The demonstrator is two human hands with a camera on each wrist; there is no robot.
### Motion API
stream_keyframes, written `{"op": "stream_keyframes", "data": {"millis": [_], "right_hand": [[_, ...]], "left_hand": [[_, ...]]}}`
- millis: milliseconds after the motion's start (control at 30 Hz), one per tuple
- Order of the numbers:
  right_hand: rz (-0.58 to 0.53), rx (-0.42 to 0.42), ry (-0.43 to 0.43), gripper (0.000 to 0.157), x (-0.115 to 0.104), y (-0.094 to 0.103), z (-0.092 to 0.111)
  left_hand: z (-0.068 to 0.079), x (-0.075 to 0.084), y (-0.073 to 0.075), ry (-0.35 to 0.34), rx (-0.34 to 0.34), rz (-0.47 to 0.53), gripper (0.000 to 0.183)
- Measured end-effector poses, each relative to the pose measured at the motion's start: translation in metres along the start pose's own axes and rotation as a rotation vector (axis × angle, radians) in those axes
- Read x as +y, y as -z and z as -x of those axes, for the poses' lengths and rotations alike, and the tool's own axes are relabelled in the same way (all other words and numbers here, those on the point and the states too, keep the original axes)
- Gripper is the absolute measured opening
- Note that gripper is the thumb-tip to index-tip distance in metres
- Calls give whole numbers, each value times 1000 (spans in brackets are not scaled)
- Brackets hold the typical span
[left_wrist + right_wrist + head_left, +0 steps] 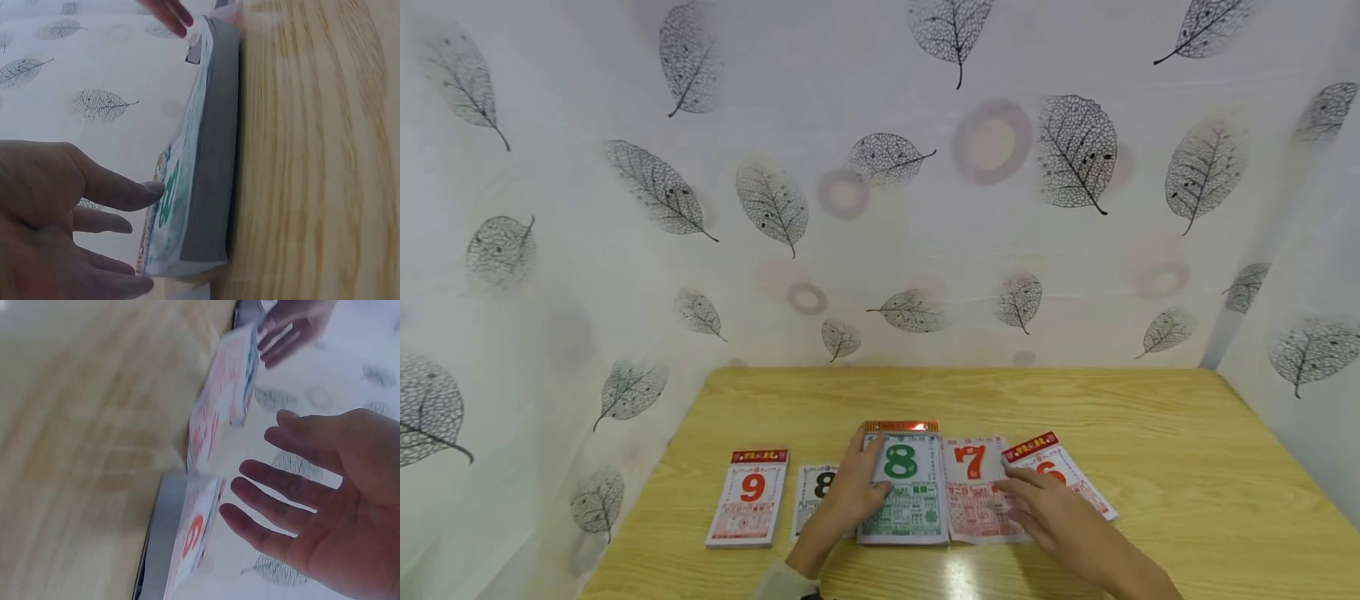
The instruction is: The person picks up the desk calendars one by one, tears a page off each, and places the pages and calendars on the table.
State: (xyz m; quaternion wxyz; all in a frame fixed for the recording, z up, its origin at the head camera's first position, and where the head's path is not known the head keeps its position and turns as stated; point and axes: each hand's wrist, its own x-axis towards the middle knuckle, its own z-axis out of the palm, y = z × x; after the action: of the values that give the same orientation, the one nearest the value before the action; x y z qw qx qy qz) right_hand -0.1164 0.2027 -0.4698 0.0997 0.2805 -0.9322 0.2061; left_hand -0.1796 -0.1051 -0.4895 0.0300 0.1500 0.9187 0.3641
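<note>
A thick tear-off calendar [917, 508] with a large green 8 lies in the middle of the table. My left hand [852, 487] is at its left side, fingers loosely spread, with the thumb over the page; the left wrist view shows the fingers by the pad's thick grey edge [212, 150]. Against the calendar's right side lies a thin sheet with a red 7 [966, 471]. My right hand [1052, 508] hovers with spread fingers over that sheet and a smaller calendar with a red 6 [194, 531]. In the right wrist view its palm holds nothing.
On the left stands a small calendar with a red 9 [748, 496], lying flat. Beside it a page with a black 8 [816, 487] is partly hidden by my left hand. The wooden table [1075, 392] meets a pale leaf-printed curtain [880, 250] at the back and sides.
</note>
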Motion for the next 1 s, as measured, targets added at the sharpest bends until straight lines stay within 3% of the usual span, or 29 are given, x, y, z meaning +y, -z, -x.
{"op": "stream_keyframes", "data": {"millis": [133, 200, 367, 600, 733, 1000], "right_hand": [[14, 107, -62, 39, 21, 11, -2], [3, 122, -123, 43, 32, 14, -1], [-31, 73, -281, 48, 51, 14, 5], [-81, -32, -454, 52, 60, 10, 7], [-103, -78, -506, 57, 65, 12, 5], [-174, -128, -605, 69, 72, 16, 7]], "left_hand": [[-1, 11, -1, -24, 6, -6, 70], [-1, 18, -2, -38, 5, 10, 67], [-3, 37, -9, -89, 0, 68, 60], [-10, 60, -32, -231, -53, 115, 54], [-14, 71, -51, -241, -106, 148, 53], [-23, 89, -84, -185, -200, 156, 55]]}}
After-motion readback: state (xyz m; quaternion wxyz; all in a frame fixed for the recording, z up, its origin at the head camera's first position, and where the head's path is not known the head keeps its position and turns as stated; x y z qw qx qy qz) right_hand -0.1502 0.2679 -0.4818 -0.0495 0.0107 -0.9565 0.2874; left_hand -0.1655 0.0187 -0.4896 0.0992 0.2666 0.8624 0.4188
